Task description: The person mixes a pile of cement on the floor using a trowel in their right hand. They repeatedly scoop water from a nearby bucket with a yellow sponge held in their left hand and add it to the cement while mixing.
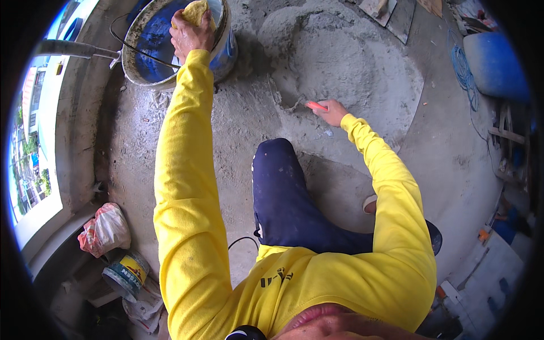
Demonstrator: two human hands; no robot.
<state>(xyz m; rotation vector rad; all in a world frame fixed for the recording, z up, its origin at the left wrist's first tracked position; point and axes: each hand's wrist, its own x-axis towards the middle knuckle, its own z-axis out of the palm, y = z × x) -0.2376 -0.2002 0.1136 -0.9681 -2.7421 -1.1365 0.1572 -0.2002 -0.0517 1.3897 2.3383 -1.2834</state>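
At the far left, my left hand (191, 37) is closed around a yellow sponge (196, 11) over a large blue bucket (225, 56) with a grimy pale rim. The wrist lies over the bucket's near right side. Out ahead to the right, my right hand (332, 113) grips the orange handle of a trowel (315, 105). Its blade is coated in grey mortar and rests at the near left edge of a broad grey mortar pile (345, 51) on the floor.
A thin black handle loops across the bucket. To the left are a window ledge (73, 107), a plastic bag (107, 229) and a small paint pail (127, 275). On the right lie a blue drum (496, 65) and blue cord (464, 73). Boards (401, 20) stand beyond the pile.
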